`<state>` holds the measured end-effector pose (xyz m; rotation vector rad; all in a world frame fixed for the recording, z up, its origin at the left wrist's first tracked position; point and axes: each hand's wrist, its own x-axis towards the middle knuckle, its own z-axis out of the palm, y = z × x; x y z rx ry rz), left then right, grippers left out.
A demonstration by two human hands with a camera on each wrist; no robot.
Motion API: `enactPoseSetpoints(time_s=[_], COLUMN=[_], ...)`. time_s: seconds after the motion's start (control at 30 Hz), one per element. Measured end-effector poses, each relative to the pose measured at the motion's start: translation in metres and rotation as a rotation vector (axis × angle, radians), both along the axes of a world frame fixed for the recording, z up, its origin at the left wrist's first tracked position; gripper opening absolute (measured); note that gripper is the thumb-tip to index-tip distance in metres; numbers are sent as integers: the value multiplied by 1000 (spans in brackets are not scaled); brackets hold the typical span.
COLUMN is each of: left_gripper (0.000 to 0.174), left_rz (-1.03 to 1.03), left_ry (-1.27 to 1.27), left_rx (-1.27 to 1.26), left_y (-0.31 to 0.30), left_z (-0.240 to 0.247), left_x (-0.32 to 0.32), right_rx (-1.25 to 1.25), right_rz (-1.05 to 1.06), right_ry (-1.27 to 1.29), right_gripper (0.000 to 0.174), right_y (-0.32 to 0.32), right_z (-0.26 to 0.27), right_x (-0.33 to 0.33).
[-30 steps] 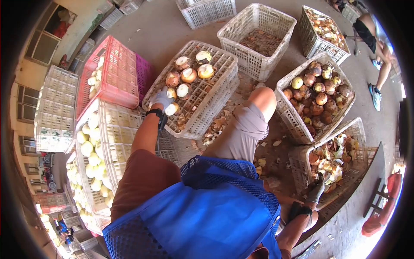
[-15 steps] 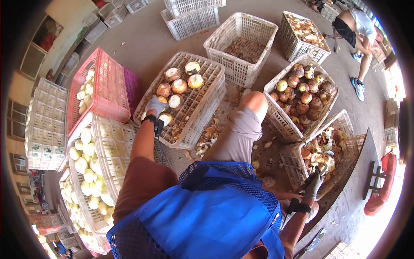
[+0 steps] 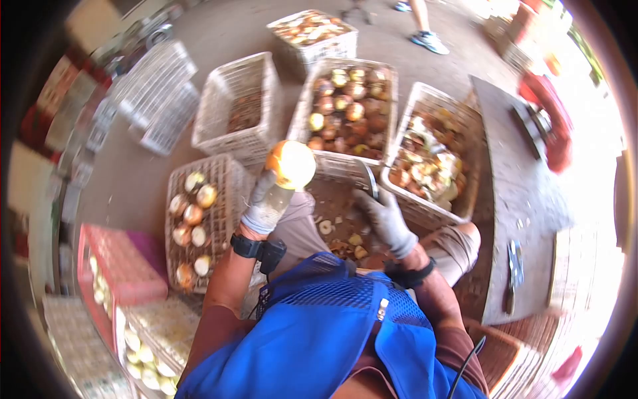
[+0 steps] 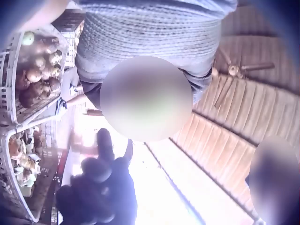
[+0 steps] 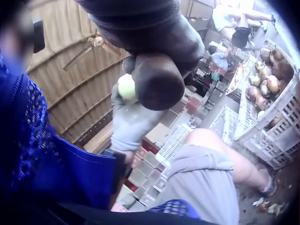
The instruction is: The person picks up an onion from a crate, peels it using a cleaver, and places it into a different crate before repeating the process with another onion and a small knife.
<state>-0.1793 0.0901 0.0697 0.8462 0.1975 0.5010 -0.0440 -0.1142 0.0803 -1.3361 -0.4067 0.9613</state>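
My gloved left hand point(image 3: 266, 203) holds up a large onion point(image 3: 292, 164) whose pale cut face catches the light in the head view. To its right, the gloved right hand point(image 3: 389, 223) grips a knife with a curved blade point(image 3: 367, 178), held apart from the onion. The knife's dark handle point(image 5: 159, 86) fills the middle of the right wrist view, partly covering the onion point(image 5: 125, 86). A blurred disc hides the onion in the left wrist view. Several part-trimmed onions point(image 3: 193, 214) lie on an upturned crate point(image 3: 222, 193) at the left.
Ahead stands a crate of brown onions point(image 3: 349, 106); right of it leans a crate of peelings point(image 3: 425, 163). A grey board point(image 3: 492, 199) carries another knife point(image 3: 513, 272). Pale peeled onions point(image 3: 147, 362) fill crates at lower left. A person's leg point(image 3: 422, 20) shows at the top.
The left hand has lifted an onion from the upturned crate and brought it in front. The right hand has come inward from the peelings crate with the knife. The head view has turned right.
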Motion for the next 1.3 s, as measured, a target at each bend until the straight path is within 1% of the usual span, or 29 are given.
enactPoseSetpoints(time_s=[0.03,0.07,0.1,0.13,0.17,0.2,0.23,0.27,0.3,0.33,0.37,0.43,0.47,0.5,0.57,0.6,0.7,0.73,0.83,0.87,0.9,0.97,1.07,1.13,1.23,1.3], left_gripper=[69,73,79,80,82,80,78,77,76,70,67,62,56,56,55,55,59,60,60,61,61,58,56,56,54,53], left_rz=[-92,-143,-206,-203,-194,-187,-173,-154,-130,-94,-115,-147,-195,-263,-395,-442,-341,-335,-307,-291,-276,-301,-293,-261,-225,-236], left_ry=[21,84,103,70,34,10,51,96,142,167,176,193,198,170,112,131,102,97,104,121,138,93,71,67,67,95], left_rx=[33,78,137,246,354,391,471,549,626,625,501,252,102,24,-142,-189,-174,-168,-153,-148,-141,-97,-8,52,101,86], left_y=[-12,-40,-49,-60,-75,-80,-83,-85,-88,-91,-94,-102,-95,-90,-80,-77,-85,-89,-98,-99,-100,-98,-98,-99,-100,-93], left_z=[-6,16,5,-2,8,3,-2,-8,-12,-14,-8,8,-4,-3,-1,3,7,8,8,7,7,2,-3,-1,4,1], left_x=[16,32,53,62,70,76,82,87,89,92,92,88,89,89,88,87,86,87,89,88,88,89,91,93,99,100], right_rx=[22,103,187,159,159,158,153,192,88,32,-23,7,23,20,-71,-111,-258,-252,-306,-291,-316,-370,-385,-305,-194,-217], right_rz=[-11,-67,-118,-141,-218,-289,-353,-395,-358,-367,-369,-350,-341,-382,-341,-275,-105,-97,-54,-46,-61,-95,-134,-177,-190,-154], right_ry=[45,81,114,149,97,48,-1,-77,-92,-251,-412,-508,-555,-797,-1041,-1209,-1365,-1406,-1382,-1417,-1415,-1409,-1378,-1301,-1083,-945], right_gripper=[19,20,20,22,23,25,27,35,39,40,42,45,46,51,59,67,76,80,81,82,83,84,83,82,79,76], right_y=[-3,-6,-12,-23,-30,-33,-34,-32,-42,-46,-47,-52,-54,-61,-70,-74,-78,-77,-78,-79,-79,-78,-73,-65,-54,-50], right_z=[7,5,4,8,5,-2,-11,-15,-11,-14,-17,-22,-24,-9,-1,-3,-15,-22,-25,-28,-29,-29,-36,-39,-42,-39], right_x=[-1,0,2,5,9,11,13,14,15,18,23,31,34,36,40,44,41,41,38,38,37,34,35,36,36,36])
